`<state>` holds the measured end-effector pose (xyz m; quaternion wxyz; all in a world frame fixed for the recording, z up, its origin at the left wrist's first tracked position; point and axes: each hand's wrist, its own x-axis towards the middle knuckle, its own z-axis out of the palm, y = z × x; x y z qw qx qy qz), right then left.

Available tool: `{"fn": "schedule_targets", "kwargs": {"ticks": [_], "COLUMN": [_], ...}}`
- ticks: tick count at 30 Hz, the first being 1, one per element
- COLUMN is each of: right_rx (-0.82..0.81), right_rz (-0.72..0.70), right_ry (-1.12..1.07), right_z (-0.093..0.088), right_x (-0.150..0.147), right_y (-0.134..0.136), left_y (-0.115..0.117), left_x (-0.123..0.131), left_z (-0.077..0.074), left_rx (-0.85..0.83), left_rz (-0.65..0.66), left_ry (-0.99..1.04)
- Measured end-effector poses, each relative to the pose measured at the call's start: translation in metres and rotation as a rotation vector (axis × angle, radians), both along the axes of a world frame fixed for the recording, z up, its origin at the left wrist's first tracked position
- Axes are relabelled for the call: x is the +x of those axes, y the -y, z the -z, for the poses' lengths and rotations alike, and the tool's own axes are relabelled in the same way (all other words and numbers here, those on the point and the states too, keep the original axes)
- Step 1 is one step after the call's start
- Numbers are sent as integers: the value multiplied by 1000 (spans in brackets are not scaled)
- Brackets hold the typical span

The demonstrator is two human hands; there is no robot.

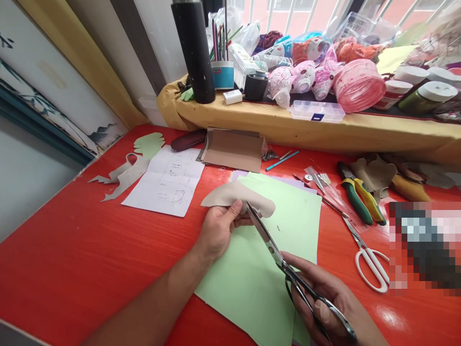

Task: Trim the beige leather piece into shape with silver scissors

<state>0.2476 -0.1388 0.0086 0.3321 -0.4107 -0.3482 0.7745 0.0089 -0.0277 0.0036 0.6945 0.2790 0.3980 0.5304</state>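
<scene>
The left hand had its grip clamped on a beige piece with a bumpy face. The thumb pressed on top and the fingers were bent under it. The beige piece was up above the green sheets, near the middle of the red tabletop. The right hand had its grip wrapped around the handles of the big scissors. The big scissors pointed up and to the left, and their tip was at the near edge of the beige piece, just beside the left thumb. I could not tell how far apart the blades were.

To the left lay a white paper with thin lines drawn on it. A grey scrap and a green cut-out were near it. Farther back was a stack of brown sheets, with a blue pen close by. On the right were pliers with green and yellow handles, and white-handled scissors.
</scene>
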Motion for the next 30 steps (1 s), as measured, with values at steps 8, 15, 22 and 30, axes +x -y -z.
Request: {"fn": "schedule_targets", "kwargs": {"ticks": [8, 15, 22, 30], "right_rx": [-45, -57, -93, -33], "right_rz": [18, 16, 27, -18], "right_ry": [-65, -54, 41, -59], "right_z": [6, 10, -8, 11], "right_x": [-1, -2, -4, -1], "right_y": [2, 3, 0, 3], "left_y": [0, -1, -2, 0], "left_x": [-1, 0, -1, 0], "left_z": [-1, -2, -2, -5], "left_rx": [-8, -12, -11, -24], "left_rz": [0, 8, -13, 10], "left_ry": [-22, -37, -18, -31]}}
